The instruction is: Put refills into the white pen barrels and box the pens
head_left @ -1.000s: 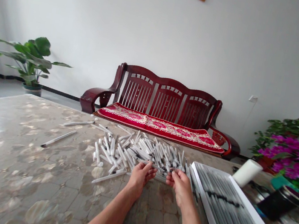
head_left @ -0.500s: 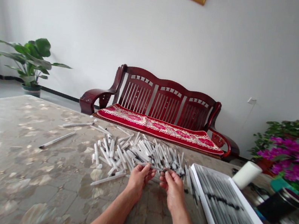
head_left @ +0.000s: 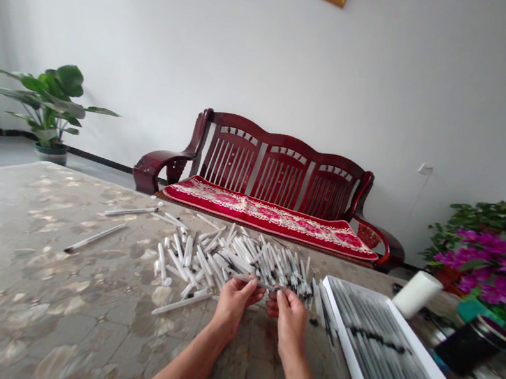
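- Head view, only one there is: the person's hands hover over the patterned tabletop (head_left: 18,286), on the near side of a messy pile of pens (head_left: 247,253) that sits toward its far edge.
- Left hand (head_left: 233,301) has a slim pen (head_left: 243,277) pinched thumb-to-finger; right hand (head_left: 292,319) looks clamped on its darker end. Hands are a little apart, pen bridging the gap, roughly level. Exact fingertip contact on the right is too small to tell.
- Handling guess: super light, stiff plastic barrel, kinda slick and happy to roll. Not that fragile, though a fine tip, if it has one, probably hates being pressed.
- Best hold, imo: mid-barrel with one hand, dark end with the other, light pinch.
- Right of the hands, a white tray (head_left: 348,357) carries rows of pens. One loose pen (head_left: 95,237) lies off toward the tabletop's far left corner.
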Demonstrator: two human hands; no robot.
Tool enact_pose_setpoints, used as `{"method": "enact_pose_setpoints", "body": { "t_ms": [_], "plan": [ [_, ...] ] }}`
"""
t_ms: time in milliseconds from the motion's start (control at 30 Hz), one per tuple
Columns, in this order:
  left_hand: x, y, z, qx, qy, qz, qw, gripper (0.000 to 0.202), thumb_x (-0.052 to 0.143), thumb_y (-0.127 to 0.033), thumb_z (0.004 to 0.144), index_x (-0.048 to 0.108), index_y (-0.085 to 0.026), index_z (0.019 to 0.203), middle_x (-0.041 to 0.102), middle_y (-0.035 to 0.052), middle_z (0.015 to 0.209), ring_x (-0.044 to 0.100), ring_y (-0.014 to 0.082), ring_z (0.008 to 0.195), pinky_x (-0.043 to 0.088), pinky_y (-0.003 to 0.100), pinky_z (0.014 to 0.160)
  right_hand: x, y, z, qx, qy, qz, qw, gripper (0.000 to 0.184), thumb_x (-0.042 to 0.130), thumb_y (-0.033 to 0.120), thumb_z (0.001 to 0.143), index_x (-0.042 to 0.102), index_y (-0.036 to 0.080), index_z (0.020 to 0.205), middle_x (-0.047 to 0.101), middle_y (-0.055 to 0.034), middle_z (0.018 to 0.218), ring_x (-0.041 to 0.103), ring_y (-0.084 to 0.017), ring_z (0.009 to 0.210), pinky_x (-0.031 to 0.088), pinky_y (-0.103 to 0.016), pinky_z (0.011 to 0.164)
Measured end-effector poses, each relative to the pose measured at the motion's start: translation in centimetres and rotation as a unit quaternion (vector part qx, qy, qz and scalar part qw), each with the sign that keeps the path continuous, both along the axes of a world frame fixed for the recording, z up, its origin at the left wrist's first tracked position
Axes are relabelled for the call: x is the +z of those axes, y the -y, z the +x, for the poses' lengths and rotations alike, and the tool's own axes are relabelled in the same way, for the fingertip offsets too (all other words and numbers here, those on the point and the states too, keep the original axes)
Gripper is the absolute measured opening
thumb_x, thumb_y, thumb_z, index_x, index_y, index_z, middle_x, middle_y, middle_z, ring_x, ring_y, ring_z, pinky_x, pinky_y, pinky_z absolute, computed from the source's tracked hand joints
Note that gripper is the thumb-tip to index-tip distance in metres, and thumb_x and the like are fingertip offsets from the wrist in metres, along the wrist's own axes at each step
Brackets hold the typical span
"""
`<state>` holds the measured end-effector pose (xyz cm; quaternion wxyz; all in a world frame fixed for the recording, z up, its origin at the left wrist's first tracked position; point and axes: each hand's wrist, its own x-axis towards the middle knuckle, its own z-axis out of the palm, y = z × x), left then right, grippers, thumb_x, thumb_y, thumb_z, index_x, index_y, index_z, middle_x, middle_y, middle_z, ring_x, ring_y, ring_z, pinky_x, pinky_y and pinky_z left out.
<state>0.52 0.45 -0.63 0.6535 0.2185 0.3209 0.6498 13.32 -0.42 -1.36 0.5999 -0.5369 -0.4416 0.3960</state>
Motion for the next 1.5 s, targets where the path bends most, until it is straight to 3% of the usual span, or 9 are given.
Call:
{"method": "enact_pose_setpoints", "body": {
  "t_ms": [267, 500, 700, 867, 1033, 1133, 1333, 1400, 1500],
  "plan": [
    [0.0, 0.2, 0.5, 0.030, -0.038, 0.025, 0.999, 0.038, 0.087, -0.039, 0.055, 0.063, -0.016, 0.074, 0.070, 0.0012, 0.064, 0.069, 0.0169, 0.061, 0.056, 0.027, 0.061, -0.2, -0.1, -0.5, 0.002, -0.033, -0.030, 0.999, 0.039, 0.065, 0.060, 0.071, 0.065, 0.022, 0.082, 0.073, -0.0044, 0.072, 0.067, -0.021, 0.060, 0.051, -0.029, 0.050],
    [0.3, -0.1, 0.0, 0.083, -0.005, -0.018, 0.996, 0.042, 0.087, -0.041, 0.056, 0.059, -0.016, 0.073, 0.067, 0.0002, 0.065, 0.069, 0.0153, 0.060, 0.056, 0.026, 0.056, -0.3, -1.0, 2.3, -0.088, 0.164, -0.030, 0.982, 0.041, 0.051, 0.056, 0.078, 0.067, 0.019, 0.087, 0.071, -0.0073, 0.071, 0.063, -0.022, 0.057, 0.049, -0.030, 0.049],
    [0.2, -0.1, -0.3, 0.096, -0.039, -0.024, 0.994, 0.040, 0.083, -0.044, 0.060, 0.059, -0.016, 0.076, 0.065, 0.0001, 0.068, 0.069, 0.0157, 0.061, 0.053, 0.024, 0.051, -0.8, -1.7, 5.6, -0.129, 0.272, 0.012, 0.954, 0.044, 0.046, 0.041, 0.082, 0.069, 0.015, 0.110, 0.076, -0.0103, 0.096, 0.068, -0.022, 0.069, 0.054, -0.034, 0.070],
    [0.0, -0.3, -0.4, 0.126, -0.043, -0.035, 0.990, 0.039, 0.081, -0.044, 0.061, 0.059, -0.016, 0.078, 0.065, 0.0005, 0.070, 0.069, 0.0161, 0.060, 0.051, 0.023, 0.049, -0.2, -1.3, 5.5, -0.132, 0.445, 0.017, 0.886, 0.036, 0.042, 0.028, 0.087, 0.072, 0.019, 0.106, 0.073, -0.0095, 0.110, 0.065, -0.023, 0.104, 0.048, -0.032, 0.090],
    [0.0, -0.3, -0.3, 0.123, -0.056, -0.033, 0.990, 0.038, 0.080, -0.044, 0.061, 0.059, -0.016, 0.077, 0.064, -0.0003, 0.067, 0.067, 0.0157, 0.056, 0.050, 0.023, 0.046, 1.1, -1.1, 3.0, -0.068, 0.618, 0.026, 0.782, 0.035, 0.049, 0.022, 0.090, 0.067, 0.022, 0.121, 0.067, -0.0089, 0.122, 0.058, -0.026, 0.110, 0.041, -0.035, 0.097],
    [0.1, -0.2, -0.3, 0.120, -0.061, -0.033, 0.990, 0.037, 0.080, -0.043, 0.062, 0.060, -0.016, 0.076, 0.064, -0.0007, 0.066, 0.066, 0.0155, 0.055, 0.049, 0.024, 0.046, 1.3, -1.2, 2.4, -0.060, 0.660, -0.001, 0.749, 0.030, 0.050, 0.026, 0.093, 0.070, 0.024, 0.116, 0.069, -0.0087, 0.114, 0.059, -0.027, 0.105, 0.041, -0.036, 0.093],
    [0.1, -0.3, -0.2, 0.115, -0.058, -0.025, 0.991, 0.036, 0.080, -0.043, 0.061, 0.059, -0.017, 0.074, 0.063, -0.0016, 0.063, 0.064, 0.0145, 0.053, 0.047, 0.023, 0.045, 1.0, -1.3, 3.0, -0.066, 0.647, -0.002, 0.760, 0.020, 0.054, 0.018, 0.089, 0.072, 0.020, 0.097, 0.070, -0.0084, 0.101, 0.059, -0.027, 0.102, 0.042, -0.034, 0.090],
    [0.1, -0.3, -0.2, 0.114, -0.055, -0.025, 0.992, 0.037, 0.081, -0.043, 0.061, 0.059, -0.017, 0.074, 0.064, -0.0010, 0.065, 0.065, 0.0147, 0.054, 0.046, 0.023, 0.045, 0.7, -1.4, 3.2, -0.084, 0.622, 0.020, 0.778, 0.018, 0.053, 0.018, 0.089, 0.071, 0.018, 0.095, 0.070, -0.0096, 0.099, 0.059, -0.027, 0.099, 0.044, -0.034, 0.089],
    [0.1, -0.3, -0.1, 0.110, -0.041, -0.025, 0.993, 0.039, 0.082, -0.044, 0.059, 0.060, -0.016, 0.075, 0.066, 0.0004, 0.068, 0.066, 0.0153, 0.057, 0.048, 0.023, 0.047, -0.1, -1.7, 3.2, -0.108, 0.539, 0.089, 0.831, 0.020, 0.048, 0.022, 0.092, 0.067, 0.018, 0.096, 0.070, -0.0105, 0.098, 0.062, -0.025, 0.096, 0.047, -0.034, 0.086]
  ]
}}
